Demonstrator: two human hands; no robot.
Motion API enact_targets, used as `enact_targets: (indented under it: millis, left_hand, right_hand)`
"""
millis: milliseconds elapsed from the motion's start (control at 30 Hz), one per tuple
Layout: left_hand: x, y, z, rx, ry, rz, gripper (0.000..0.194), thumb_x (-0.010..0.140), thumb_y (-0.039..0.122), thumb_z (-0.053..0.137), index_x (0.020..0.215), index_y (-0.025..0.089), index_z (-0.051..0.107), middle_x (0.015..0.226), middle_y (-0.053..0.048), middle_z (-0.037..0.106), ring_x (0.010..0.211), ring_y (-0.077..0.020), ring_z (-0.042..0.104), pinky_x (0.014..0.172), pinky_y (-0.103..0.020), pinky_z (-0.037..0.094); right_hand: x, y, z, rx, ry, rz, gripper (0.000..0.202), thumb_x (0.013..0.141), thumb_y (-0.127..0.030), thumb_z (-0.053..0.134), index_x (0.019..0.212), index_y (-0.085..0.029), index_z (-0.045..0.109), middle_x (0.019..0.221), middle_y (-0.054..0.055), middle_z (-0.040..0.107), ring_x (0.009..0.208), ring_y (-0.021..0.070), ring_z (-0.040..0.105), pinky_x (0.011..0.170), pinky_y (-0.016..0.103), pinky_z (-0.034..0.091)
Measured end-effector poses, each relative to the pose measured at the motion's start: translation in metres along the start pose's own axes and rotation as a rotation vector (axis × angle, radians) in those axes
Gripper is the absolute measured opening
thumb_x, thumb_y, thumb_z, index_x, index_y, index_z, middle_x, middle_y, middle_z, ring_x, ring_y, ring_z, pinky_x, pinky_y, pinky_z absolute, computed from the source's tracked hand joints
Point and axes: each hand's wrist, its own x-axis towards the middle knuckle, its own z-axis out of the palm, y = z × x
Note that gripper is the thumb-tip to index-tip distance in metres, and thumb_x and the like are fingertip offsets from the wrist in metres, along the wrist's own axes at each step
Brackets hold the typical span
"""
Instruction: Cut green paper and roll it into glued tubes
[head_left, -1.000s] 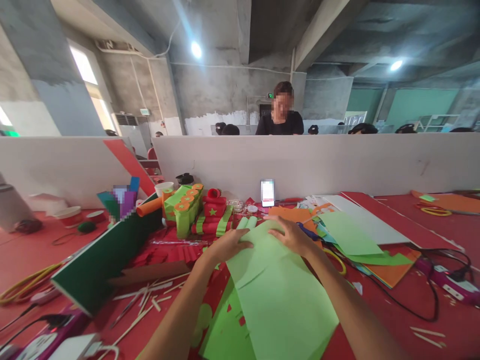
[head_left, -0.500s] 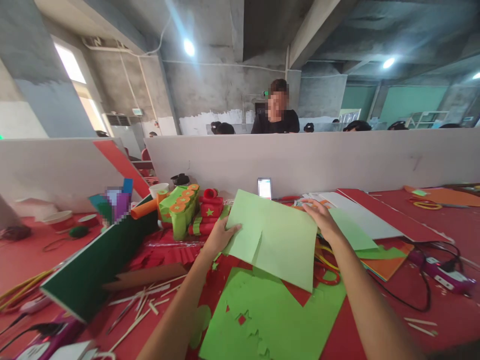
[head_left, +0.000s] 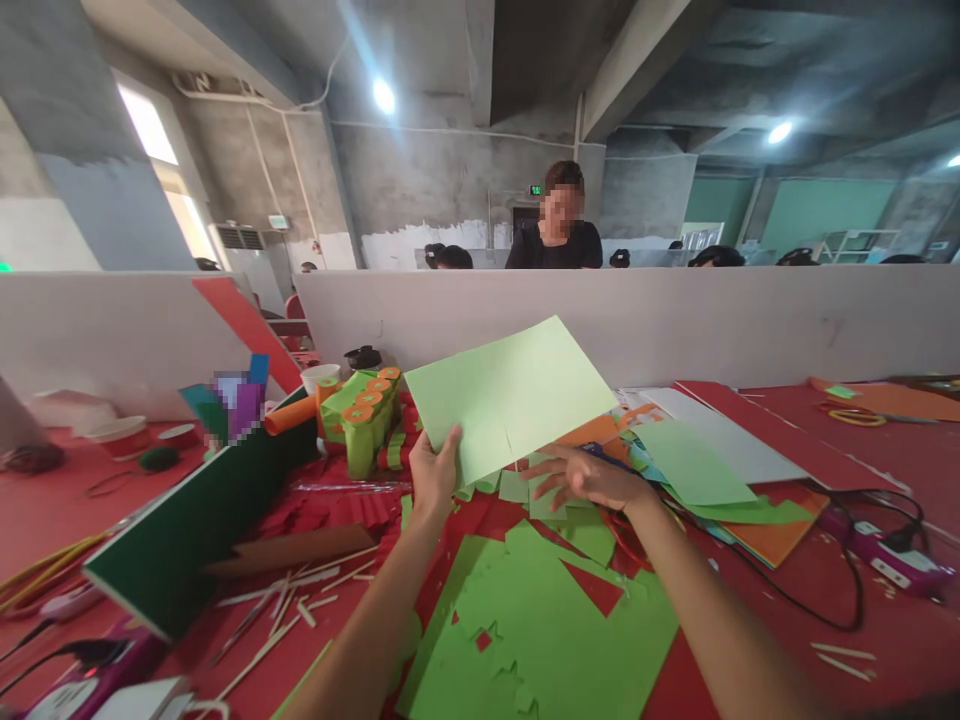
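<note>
A light green paper sheet (head_left: 514, 390) is raised above the table, tilted, with a slit running in from its lower edge. My left hand (head_left: 435, 472) pinches it at the lower left, thumb on the face toward me. Below its lower right edge is my right hand (head_left: 589, 477), fingers apart and holding nothing, over small green paper scraps (head_left: 514, 488). Red-handled scissors (head_left: 626, 540) lie partly hidden under that wrist. Closer to me lies a bright green sheet (head_left: 570, 640) with star-shaped cuts and a triangular hole.
Green and red paper-covered rolls (head_left: 367, 415) stand at the back left beside a dark green board (head_left: 202, 530). Thin wooden sticks (head_left: 285, 610) are scattered nearer. Coloured sheets (head_left: 697, 465) and a purple power strip (head_left: 896, 550) lie right. A person (head_left: 559, 240) is beyond the partition (head_left: 675, 320).
The light green sheet has turned and risen in my left hand. My right hand has let go of its right edge and come down and left, uncovering the scraps.
</note>
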Motion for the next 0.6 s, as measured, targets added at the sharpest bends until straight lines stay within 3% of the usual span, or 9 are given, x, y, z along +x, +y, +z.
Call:
enact_targets:
  millis: [100,167,233,300,400,600]
  left_hand:
    - [-0.006,0.003,0.004,0.052,-0.015,0.034,0.044,0.075,0.046,0.071,0.104,0.013,0.066,0.105,-0.012,0.073,0.090,-0.0243,0.068,0.077,-0.034,0.055]
    - [-0.011,0.005,0.007,0.064,-0.039,0.044,0.044,0.076,0.046,0.069,0.106,0.013,0.065,0.106,-0.013,0.073,0.090,-0.0245,0.069,0.075,-0.034,0.055]
    - [-0.014,0.006,0.010,0.065,-0.061,0.051,0.045,0.077,0.046,0.069,0.108,0.014,0.065,0.108,-0.013,0.073,0.091,-0.0250,0.069,0.074,-0.033,0.055]
    - [-0.017,0.006,0.012,0.069,-0.069,0.059,0.043,0.077,0.046,0.069,0.107,0.014,0.065,0.107,-0.012,0.073,0.092,-0.0253,0.069,0.074,-0.033,0.055]
    - [-0.019,0.007,0.014,0.059,-0.080,0.048,0.044,0.076,0.046,0.070,0.105,0.014,0.066,0.105,-0.012,0.074,0.090,-0.0255,0.069,0.073,-0.033,0.055]
    - [-0.018,0.011,0.012,-0.010,-0.166,-0.048,0.049,0.070,0.050,0.075,0.099,0.012,0.068,0.101,-0.013,0.074,0.084,-0.0259,0.069,0.068,-0.033,0.055]
  right_hand:
    - [0.020,0.009,0.025,-0.039,0.140,0.019,0.047,0.077,-0.057,0.070,0.103,-0.019,0.069,0.107,0.013,0.072,0.092,0.0262,0.069,0.079,0.039,0.055]
    - [0.035,0.022,0.037,-0.046,0.368,0.040,0.042,0.083,-0.058,0.062,0.080,-0.017,0.071,0.086,0.010,0.073,0.072,0.0222,0.070,0.077,0.037,0.055]
    - [0.047,0.036,0.044,-0.052,0.621,0.039,0.039,0.082,-0.056,0.064,0.078,-0.017,0.070,0.078,0.008,0.072,0.059,0.0204,0.067,0.068,0.035,0.055]
    - [0.055,0.048,0.046,-0.061,0.771,-0.003,0.034,0.079,-0.050,0.069,0.093,-0.019,0.070,0.090,0.008,0.073,0.052,0.0181,0.064,0.058,0.034,0.054]
    - [0.057,0.056,0.043,-0.092,0.845,-0.038,0.043,0.078,-0.046,0.069,0.113,-0.022,0.065,0.108,0.008,0.071,0.049,0.0156,0.061,0.052,0.033,0.053]
    - [0.050,0.049,0.034,-0.199,0.857,-0.039,0.043,0.079,-0.050,0.066,0.109,-0.019,0.067,0.109,0.009,0.071,0.051,0.0142,0.060,0.055,0.030,0.053]
